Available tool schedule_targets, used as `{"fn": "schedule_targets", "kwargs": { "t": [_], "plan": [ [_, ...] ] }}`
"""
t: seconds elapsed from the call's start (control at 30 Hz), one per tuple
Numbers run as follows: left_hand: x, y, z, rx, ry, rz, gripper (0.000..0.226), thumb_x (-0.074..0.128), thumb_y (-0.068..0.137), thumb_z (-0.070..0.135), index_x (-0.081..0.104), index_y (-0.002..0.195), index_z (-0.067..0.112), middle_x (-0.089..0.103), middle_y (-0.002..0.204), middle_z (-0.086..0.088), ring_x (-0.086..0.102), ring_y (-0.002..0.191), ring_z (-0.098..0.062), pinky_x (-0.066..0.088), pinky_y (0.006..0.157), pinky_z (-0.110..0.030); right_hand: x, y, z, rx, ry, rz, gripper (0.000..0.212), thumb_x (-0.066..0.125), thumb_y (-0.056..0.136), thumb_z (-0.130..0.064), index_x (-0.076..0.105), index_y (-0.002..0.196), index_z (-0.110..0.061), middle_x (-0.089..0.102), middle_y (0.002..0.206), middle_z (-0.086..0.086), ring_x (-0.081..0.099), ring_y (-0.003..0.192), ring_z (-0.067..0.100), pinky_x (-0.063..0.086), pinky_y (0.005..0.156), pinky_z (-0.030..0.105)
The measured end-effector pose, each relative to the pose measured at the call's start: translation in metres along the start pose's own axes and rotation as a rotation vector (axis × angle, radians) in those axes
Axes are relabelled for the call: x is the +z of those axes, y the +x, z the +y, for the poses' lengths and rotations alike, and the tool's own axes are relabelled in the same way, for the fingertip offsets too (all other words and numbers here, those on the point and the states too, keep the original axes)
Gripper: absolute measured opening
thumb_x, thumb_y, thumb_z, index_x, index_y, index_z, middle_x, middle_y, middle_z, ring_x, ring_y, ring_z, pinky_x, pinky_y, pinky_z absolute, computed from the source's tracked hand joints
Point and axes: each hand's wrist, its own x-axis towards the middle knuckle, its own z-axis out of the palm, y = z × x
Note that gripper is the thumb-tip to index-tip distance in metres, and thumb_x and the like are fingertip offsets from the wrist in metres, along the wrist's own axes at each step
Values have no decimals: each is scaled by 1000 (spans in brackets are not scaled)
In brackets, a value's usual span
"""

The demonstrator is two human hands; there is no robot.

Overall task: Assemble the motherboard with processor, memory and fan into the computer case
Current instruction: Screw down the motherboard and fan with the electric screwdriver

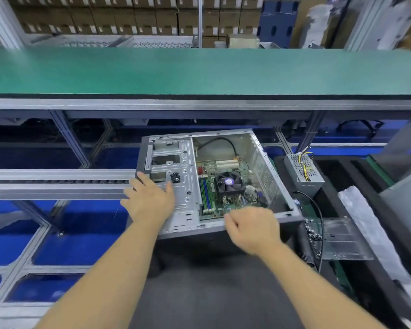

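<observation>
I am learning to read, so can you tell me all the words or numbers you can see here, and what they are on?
No text here is clear enough to read.
White labels on the cardboard boxes at the back: too small and blurred.
Sticker at the fan hub: blurred.
Marks on the motherboard in the computer case: too small.
Raised marks on the clear plastic tray: unreadable.

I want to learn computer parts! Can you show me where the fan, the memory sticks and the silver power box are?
CPU fan (228, 182), head view, on the round hub.
Memory sticks (205, 194), head view, middle of the blue and green slots.
Power supply (304, 170), head view, on its perforated top.
</observation>
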Motion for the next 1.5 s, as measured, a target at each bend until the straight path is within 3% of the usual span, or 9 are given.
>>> {"fn": "schedule_targets", "kwargs": {
  "t": [0.2,0.3,0.5,0.73,0.9,1.03,1.17,1.37,1.5],
  "plan": [
    [-1,-33,-2,70,163,82,90,15,91,71,30,147,2,39,145,-18,35,132,-32,35,101,-47,-1,31,32,51,71,-69,58,37,105,-42,32,54,-17,45,49,0,46,57,27,40,69,37],
    [0,-12,7,305,26,103,77,21,98,64,11,156,13,17,161,-12,17,147,-30,20,117,-49,9,10,-26,113,93,83,51,32,102,-43,52,60,-23,61,63,-2,56,68,27,43,85,43],
    [5,33,33,698,-49,-44,58,20,102,53,39,147,23,38,154,1,29,143,-21,23,115,-47,10,15,-78,395,48,2,67,26,101,-54,74,77,-13,71,64,5,67,74,26,37,108,49],
    [-10,54,41,639,-382,-168,57,10,98,57,59,111,30,59,133,-3,49,127,-28,32,102,-44,15,4,-51,145,195,145,43,59,86,-44,49,53,-19,47,40,-3,40,41,24,50,75,39],
    [-8,66,49,740,-39,-292,71,9,102,57,71,115,27,56,141,-7,42,136,-22,18,119,-45,14,-18,-25,-45,183,163,42,52,83,-45,29,56,-23,23,43,-7,20,45,19,45,67,29],
    [3,66,38,829,40,-237,73,12,104,51,56,60,14,60,66,-5,57,83,-19,33,106,-40,10,-20,3,-116,208,154,37,48,80,-34,34,48,-20,27,39,-2,27,38,24,42,59,27],
    [11,48,54,768,51,-100,62,10,107,35,63,83,14,60,66,-5,50,70,-27,37,91,-42,0,4,46,-146,204,-71,42,38,89,-27,43,50,-15,41,43,0,39,44,29,38,63,33],
    [16,32,76,556,82,-187,54,20,102,44,63,93,13,68,102,-12,57,81,-27,43,79,-38,-11,32,91,85,224,-212,30,50,99,-10,62,73,-3,61,78,16,54,88,34,41,97,44],
    [20,36,60,645,94,-58,46,21,101,40,53,77,17,57,82,-7,49,81,-26,43,71,-37,1,-4,63,577,551,-18,51,50,104,-16,39,154,-13,28,161,15,22,149,32,22,120,43]
  ]
}}
